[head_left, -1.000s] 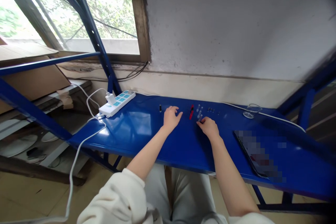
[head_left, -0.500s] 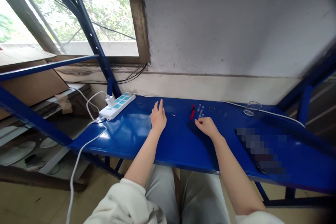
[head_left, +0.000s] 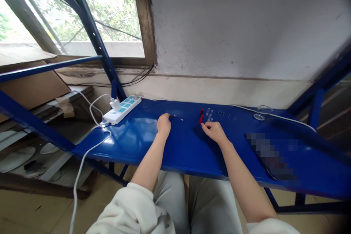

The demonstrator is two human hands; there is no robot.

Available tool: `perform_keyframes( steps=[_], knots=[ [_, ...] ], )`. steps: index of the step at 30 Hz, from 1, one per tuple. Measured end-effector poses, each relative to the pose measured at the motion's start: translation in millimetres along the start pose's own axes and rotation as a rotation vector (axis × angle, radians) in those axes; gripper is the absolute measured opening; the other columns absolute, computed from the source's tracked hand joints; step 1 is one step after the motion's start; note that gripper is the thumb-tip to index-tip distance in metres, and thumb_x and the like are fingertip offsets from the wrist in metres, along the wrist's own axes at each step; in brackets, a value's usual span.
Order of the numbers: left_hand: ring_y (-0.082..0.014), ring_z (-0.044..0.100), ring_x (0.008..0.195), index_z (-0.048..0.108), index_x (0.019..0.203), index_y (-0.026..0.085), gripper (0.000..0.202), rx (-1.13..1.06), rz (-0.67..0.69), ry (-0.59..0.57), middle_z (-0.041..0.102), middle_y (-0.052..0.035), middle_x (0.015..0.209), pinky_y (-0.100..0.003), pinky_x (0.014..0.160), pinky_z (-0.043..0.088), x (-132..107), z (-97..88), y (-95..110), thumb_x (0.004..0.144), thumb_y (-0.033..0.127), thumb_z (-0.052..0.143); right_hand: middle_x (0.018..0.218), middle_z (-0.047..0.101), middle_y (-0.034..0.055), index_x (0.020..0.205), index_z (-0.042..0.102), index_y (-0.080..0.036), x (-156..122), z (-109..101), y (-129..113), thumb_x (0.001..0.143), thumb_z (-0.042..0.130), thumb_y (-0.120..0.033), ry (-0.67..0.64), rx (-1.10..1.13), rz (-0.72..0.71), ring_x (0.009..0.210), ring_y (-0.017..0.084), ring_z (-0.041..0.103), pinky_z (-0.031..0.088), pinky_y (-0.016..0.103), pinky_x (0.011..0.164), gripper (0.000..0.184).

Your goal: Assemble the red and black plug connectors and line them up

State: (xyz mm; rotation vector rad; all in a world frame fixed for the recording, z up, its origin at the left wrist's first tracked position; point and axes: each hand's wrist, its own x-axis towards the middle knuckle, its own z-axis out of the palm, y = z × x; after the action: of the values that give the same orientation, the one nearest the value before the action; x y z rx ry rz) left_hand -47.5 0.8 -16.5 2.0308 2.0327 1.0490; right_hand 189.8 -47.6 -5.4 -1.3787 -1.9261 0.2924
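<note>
My left hand (head_left: 163, 126) is closed round a small dark stick-like piece with a pale tip (head_left: 172, 116), which pokes out to the right of the fingers. A tiny pinkish piece (head_left: 181, 119) lies on the blue table just right of it. My right hand (head_left: 214, 131) has its fingers pinched together low over the table; what they hold, if anything, is too small to tell. Directly beyond its fingertips is a row of small red and black pieces (head_left: 201, 116). Several small clear tubes (head_left: 210, 114) lie beside that row, with tiny dark parts (head_left: 220, 113) farther right.
A white power strip (head_left: 122, 110) with a plugged-in charger and cables sits at the table's left end. Toward the right are a clear round container (head_left: 259, 116) and a dark, blurred-out flat object (head_left: 270, 155). The wall and a white cable border the back edge.
My left hand has gone from spread fingers to closed, and the dark piece now shows at its fingers. My right hand has shifted slightly left toward the red pieces, still pinched.
</note>
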Motion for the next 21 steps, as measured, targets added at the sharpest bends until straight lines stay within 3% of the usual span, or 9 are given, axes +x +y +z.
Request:
perform_keyframes(
  steps=[4,10,12,14,17,21],
  knots=[
    [-0.0207,0.058,0.081,0.062,0.079,0.017,0.025,-0.078,0.014,-0.020,0.063,-0.0087,0.084,-0.030,0.072,0.043,3,-0.2,-4,0.077,0.007,0.039,0.040,0.027,-0.0046,0.045,0.027,-0.019,-1,1,-3,0.081,0.040,-0.037,0.005,-0.005,-0.025,0.040,0.007,0.024,0.021,0.023,0.045,0.042],
    [-0.0152,0.058,0.072,0.060,0.084,0.015,0.023,-0.222,0.069,-0.011,0.062,-0.0066,0.081,-0.027,0.070,0.044,4,4.5,-2,0.077,0.008,0.039,0.044,0.039,-0.0030,0.049,0.041,-0.019,1,10,-6,0.083,0.037,-0.041,-0.043,-0.037,-0.025,0.042,0.009,0.034,0.026,0.023,0.046,0.040],
    [-0.0166,0.057,0.075,0.061,0.084,0.014,0.018,-0.191,0.139,-0.065,0.061,-0.0077,0.083,-0.029,0.073,0.044,1,4.3,-1,0.078,0.013,0.043,0.051,0.048,-0.0016,0.061,0.051,-0.019,3,17,-12,0.083,0.038,-0.041,-0.078,-0.054,-0.029,0.047,0.010,0.042,0.029,0.023,0.048,0.034],
    [-0.0183,0.056,0.081,0.060,0.089,0.014,0.018,-0.168,0.210,-0.116,0.061,-0.0087,0.086,-0.031,0.078,0.043,-4,0.5,1,0.079,0.020,0.046,0.066,0.056,0.0007,0.086,0.056,-0.020,4,26,-21,0.083,0.040,-0.041,-0.150,-0.061,-0.072,0.056,0.012,0.049,0.033,0.023,0.051,0.027],
    [-0.0185,0.054,0.089,0.055,0.102,0.015,0.026,-0.169,0.327,-0.181,0.059,-0.0085,0.095,-0.032,0.083,0.041,-19,-13.9,10,0.082,0.026,0.044,0.088,0.058,0.0059,0.109,0.051,-0.020,1,39,-37,0.084,0.041,-0.040,-0.243,-0.148,-0.244,0.072,0.015,0.052,0.038,0.025,0.060,0.033],
    [-0.0210,0.048,0.099,0.048,0.111,0.019,0.030,-0.044,0.463,-0.218,0.052,-0.0080,0.111,-0.036,0.083,0.039,-60,-40.5,30,0.086,0.030,0.037,0.089,0.055,0.0093,0.095,0.057,-0.015,-7,49,-49,0.089,0.030,-0.028,-0.254,-0.402,-0.352,0.078,0.018,0.049,0.037,0.029,0.064,0.030]
  ],
)
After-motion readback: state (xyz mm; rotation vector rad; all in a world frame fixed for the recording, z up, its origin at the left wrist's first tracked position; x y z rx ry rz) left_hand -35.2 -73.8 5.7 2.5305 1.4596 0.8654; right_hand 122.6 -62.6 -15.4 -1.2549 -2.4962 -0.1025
